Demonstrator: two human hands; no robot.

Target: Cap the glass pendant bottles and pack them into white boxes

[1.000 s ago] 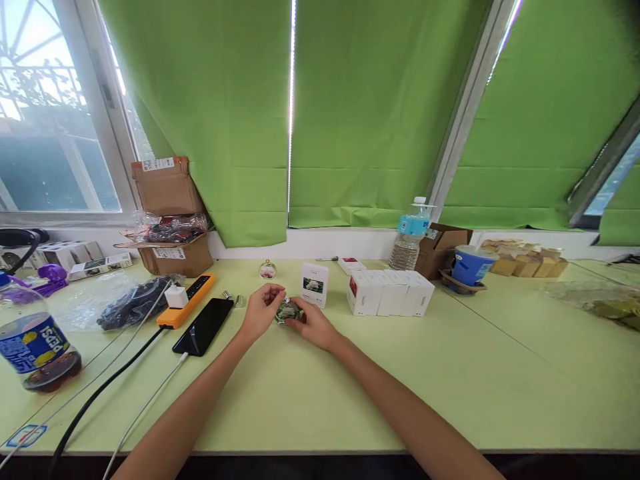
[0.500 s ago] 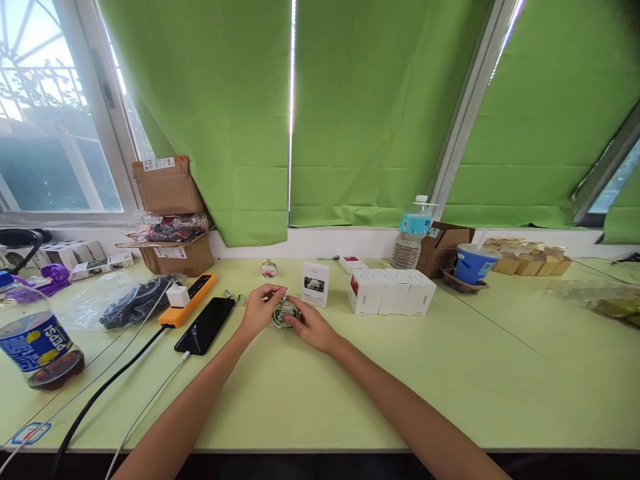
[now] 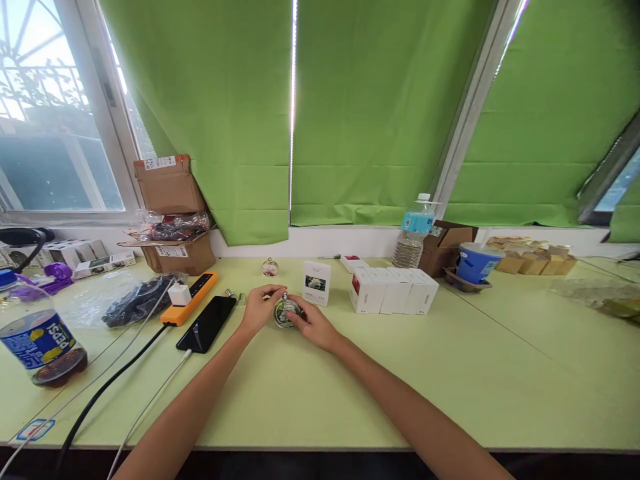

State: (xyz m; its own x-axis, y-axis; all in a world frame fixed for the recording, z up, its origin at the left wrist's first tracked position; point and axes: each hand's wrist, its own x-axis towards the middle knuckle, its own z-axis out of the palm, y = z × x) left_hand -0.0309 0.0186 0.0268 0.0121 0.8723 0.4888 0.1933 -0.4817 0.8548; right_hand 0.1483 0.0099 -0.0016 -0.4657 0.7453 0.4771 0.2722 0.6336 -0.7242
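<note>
A round glass bottle with a green and white floral print (image 3: 285, 313) stands on the pale green table between my hands. My right hand (image 3: 311, 325) is closed on its right side, thumb across the front. My left hand (image 3: 260, 309) reaches the bottle's neck with its fingers pinched together; whatever they grip there is too small to make out. Just behind stands a white box with a flower picture (image 3: 316, 283). A second round bottle with a pink print (image 3: 269, 268) is farther back. Near my left hand lie small shiny caps (image 3: 242, 299).
A row of white boxes (image 3: 393, 291) stands to the right, with a water bottle (image 3: 415, 233) and blue cup (image 3: 474, 263) beyond. Leftward are a black phone (image 3: 206, 325), an orange power strip (image 3: 200, 292), cables, a Pepsi bottle (image 3: 43, 347) and cardboard boxes (image 3: 183, 255).
The view has shifted slightly. My right-hand fingers have moved a little on the round bottle, and more of its front shows. My left hand stays at the neck.
</note>
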